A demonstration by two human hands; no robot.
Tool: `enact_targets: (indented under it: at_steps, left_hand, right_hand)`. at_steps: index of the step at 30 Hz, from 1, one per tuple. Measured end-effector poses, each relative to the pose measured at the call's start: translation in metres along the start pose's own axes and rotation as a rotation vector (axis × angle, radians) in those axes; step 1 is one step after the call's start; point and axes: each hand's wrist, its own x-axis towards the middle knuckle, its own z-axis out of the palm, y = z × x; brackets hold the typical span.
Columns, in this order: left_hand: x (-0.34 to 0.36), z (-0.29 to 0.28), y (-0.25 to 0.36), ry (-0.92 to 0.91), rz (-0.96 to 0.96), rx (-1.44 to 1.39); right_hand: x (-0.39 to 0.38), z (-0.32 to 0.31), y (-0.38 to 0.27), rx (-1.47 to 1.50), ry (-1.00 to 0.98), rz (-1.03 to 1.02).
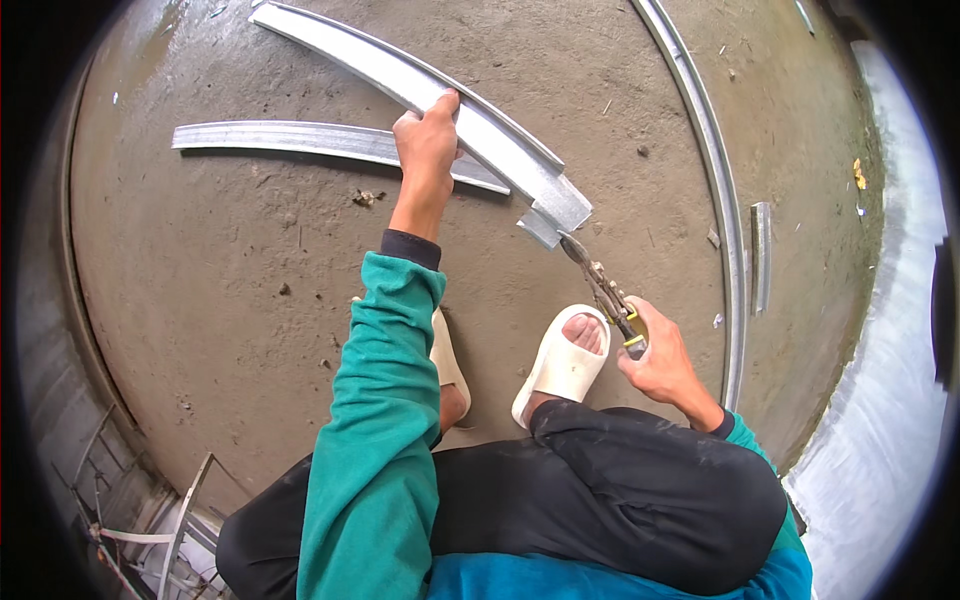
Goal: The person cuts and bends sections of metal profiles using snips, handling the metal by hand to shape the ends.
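Observation:
My left hand (427, 145) is closed around a silver metal channel (505, 155), which slants across in front of me. At the channel's near right end the metal is cut, and a small flap (541, 226) bends out from it. My right hand (663, 358) grips the dark, yellow-trimmed handles of worn metal snips (598, 285). The jaws of the snips are at the edge of the flap; whether they bite into it I cannot tell. A second metal channel (290, 136) lies on the floor beneath my left hand, partly hidden by it.
To the right, a long metal channel (712, 150) runs along the muddy concrete floor (230, 260), with a short offcut (761, 258) beside it. My feet in cream slides (565, 368) are close below the snips. Metal frame pieces (185, 525) stand at the lower left.

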Motion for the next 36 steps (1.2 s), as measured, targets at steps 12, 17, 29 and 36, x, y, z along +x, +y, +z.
enact_targets:
  at_steps: [12, 17, 29, 36]
  left_hand:
    - [0.001, 0.003, 0.001, -0.017, 0.0, -0.006]
    - [0.001, 0.003, 0.0, -0.007, -0.008, -0.008]
    - [0.002, 0.005, -0.002, 0.0, 0.007, -0.033]
    - [0.002, -0.002, -0.006, -0.009, 0.018, -0.019]
  right_hand:
    - [0.002, 0.002, 0.004, -0.026, 0.047, -0.017]
    - [0.004, 0.001, -0.001, 0.002, 0.028, 0.017]
    - [0.007, -0.005, 0.006, -0.018, 0.069, -0.012]
    - [0.012, -0.004, 0.012, -0.053, 0.041, -0.037]
